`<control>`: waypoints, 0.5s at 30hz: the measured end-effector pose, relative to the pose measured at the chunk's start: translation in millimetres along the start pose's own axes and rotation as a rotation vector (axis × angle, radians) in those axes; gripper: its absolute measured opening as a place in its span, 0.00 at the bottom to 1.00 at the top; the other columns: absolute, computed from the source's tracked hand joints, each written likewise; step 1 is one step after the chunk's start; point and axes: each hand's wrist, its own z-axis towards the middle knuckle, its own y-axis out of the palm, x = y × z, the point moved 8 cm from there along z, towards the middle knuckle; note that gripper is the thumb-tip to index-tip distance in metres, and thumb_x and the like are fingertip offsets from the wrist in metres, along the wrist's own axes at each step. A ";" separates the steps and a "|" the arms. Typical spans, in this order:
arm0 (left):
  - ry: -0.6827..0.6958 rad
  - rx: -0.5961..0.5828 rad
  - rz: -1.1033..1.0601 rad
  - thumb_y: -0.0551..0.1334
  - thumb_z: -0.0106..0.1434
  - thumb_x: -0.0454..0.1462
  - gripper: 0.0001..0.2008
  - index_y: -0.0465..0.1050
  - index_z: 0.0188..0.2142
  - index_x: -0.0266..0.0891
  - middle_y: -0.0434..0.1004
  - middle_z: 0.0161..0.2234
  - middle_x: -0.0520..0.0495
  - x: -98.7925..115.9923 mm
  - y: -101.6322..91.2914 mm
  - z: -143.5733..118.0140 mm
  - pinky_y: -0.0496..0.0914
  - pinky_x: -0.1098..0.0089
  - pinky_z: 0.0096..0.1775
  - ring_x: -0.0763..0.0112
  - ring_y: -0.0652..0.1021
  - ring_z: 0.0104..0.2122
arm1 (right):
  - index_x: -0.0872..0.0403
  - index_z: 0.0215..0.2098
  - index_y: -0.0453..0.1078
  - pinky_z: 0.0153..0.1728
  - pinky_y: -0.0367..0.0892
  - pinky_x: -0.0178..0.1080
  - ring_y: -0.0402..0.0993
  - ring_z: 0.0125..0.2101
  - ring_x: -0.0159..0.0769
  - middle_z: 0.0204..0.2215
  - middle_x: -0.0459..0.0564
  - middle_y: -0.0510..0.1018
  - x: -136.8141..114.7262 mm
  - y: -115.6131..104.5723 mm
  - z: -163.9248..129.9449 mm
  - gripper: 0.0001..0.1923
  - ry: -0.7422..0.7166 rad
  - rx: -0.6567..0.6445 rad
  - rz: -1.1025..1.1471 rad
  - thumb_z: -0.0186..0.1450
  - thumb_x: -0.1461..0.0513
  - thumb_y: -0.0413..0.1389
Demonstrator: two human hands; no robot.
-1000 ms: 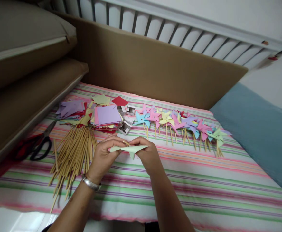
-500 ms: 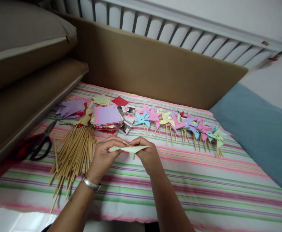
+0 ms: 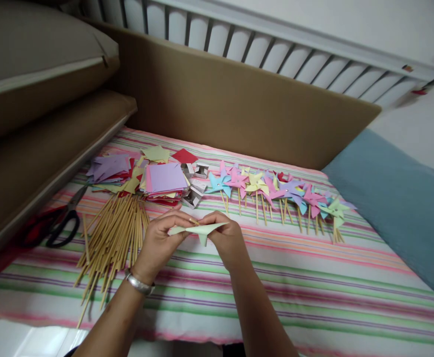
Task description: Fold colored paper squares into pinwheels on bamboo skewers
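Observation:
Between my hands, above the striped cloth, is a pale green paper pinwheel [image 3: 201,230], seen nearly edge-on with one blade pointing down. My left hand [image 3: 165,235], with a silver bracelet at the wrist, is closed on its left side. On the other side my right hand [image 3: 224,237] pinches it with fingers curled in. The end of a wooden stick [image 3: 193,221] shows behind the paper, between the fingertips; most of it is hidden. Left of my left hand lies a pile of wooden sticks [image 3: 115,238].
Stacked paper squares [image 3: 165,177] and loose sheets [image 3: 109,167] lie behind the sticks, beside small open boxes [image 3: 192,196]. Finished pinwheels [image 3: 256,182] form a row at the right. Black-handled scissors [image 3: 68,218] rest at left near brown cushions [image 3: 53,124]. A brown board [image 3: 239,99] stands behind.
Almost nothing differs. The pinwheel's right edge has tilted very slightly between my fingers, and both hands keep their hold.

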 end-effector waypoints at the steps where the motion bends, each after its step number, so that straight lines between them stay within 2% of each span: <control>1: 0.004 -0.003 0.001 0.65 0.54 0.36 0.01 0.76 0.28 0.42 0.80 0.31 0.48 0.5 0.2 0.1 0.59 0.53 0.55 0.67 0.78 0.34 | 0.53 0.24 0.73 0.25 0.63 0.33 0.68 0.25 0.31 0.25 0.45 0.73 -0.1 0.0 0.1 0.06 -0.003 0.002 0.006 0.51 0.68 0.55; 15: 0.013 0.015 -0.006 0.65 0.55 0.36 0.01 0.76 0.27 0.42 0.80 0.30 0.48 0.3 -1.9 -0.8 0.59 0.51 0.55 0.66 0.78 0.33 | 0.52 0.22 0.74 0.28 0.64 0.34 0.69 0.27 0.32 0.23 0.45 0.72 -12.2 3.7 -0.4 0.08 -0.106 0.038 0.014 0.50 0.69 0.55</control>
